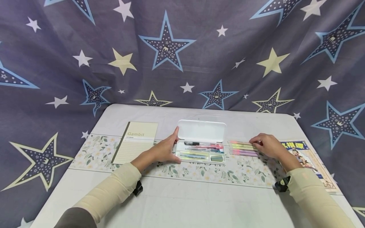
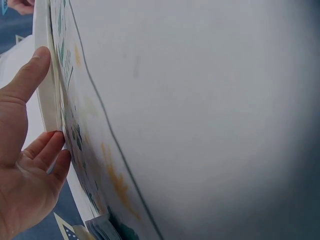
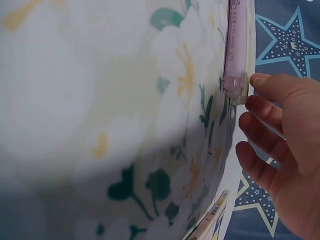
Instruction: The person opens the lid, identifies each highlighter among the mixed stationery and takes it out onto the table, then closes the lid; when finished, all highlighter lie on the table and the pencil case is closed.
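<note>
Left hand (image 1: 164,149) spread wide against open white rectangular plastic pencil case (image 1: 201,131);
beside it, rightward, a clear flat pack of pastel highlighters (image 1: 241,148), probably light, stiff, slippery; right hand (image 1: 268,145) pinches its right end, a sound hold.

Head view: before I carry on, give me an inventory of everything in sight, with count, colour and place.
Open plastic pencil case: one, white, table centre
Slim plastic pens: several, black, red, yellow, blue, inside the case
Small block eraser: one, greenish, case's lower right
Clear-cased highlighter set: one, pink, yellow, purple, right of the case
Paper notebook: one, cream with dark spine, left
Illustrated book: one, blue, yellow and beige, far right
Floral-patterned band: one, white and green, across the table
Table: one, white, below everything
Star-printed fabric curtain: grey-purple, behind
Hands: two, bare, left at the case, right at the highlighters
Sleeves: two, cream, forearms
</note>
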Tool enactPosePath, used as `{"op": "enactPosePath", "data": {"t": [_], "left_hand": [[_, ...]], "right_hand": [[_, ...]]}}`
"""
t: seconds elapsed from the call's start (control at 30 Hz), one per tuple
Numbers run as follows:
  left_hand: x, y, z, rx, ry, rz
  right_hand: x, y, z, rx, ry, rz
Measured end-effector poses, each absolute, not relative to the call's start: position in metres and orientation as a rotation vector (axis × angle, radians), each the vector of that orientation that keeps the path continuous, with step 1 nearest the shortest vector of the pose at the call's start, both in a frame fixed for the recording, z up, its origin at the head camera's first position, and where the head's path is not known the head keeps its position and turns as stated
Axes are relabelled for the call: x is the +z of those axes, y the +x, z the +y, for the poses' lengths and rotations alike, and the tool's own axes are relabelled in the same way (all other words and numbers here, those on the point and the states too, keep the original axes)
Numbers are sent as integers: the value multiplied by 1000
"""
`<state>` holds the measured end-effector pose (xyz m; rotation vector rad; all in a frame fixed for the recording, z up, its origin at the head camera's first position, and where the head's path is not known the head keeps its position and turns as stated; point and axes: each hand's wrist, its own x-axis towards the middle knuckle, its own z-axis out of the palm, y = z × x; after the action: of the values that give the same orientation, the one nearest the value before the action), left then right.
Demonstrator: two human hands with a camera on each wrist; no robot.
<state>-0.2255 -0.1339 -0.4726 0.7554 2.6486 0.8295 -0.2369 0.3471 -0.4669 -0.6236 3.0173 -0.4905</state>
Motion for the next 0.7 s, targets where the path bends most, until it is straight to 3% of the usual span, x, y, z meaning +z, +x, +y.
{"op": "enactPosePath", "data": {"t": [0.7], "left_hand": [[-472, -226, -134, 830, 767, 2659]], "right_hand": [[-450, -214, 298, -559, -853, 3023]]}}
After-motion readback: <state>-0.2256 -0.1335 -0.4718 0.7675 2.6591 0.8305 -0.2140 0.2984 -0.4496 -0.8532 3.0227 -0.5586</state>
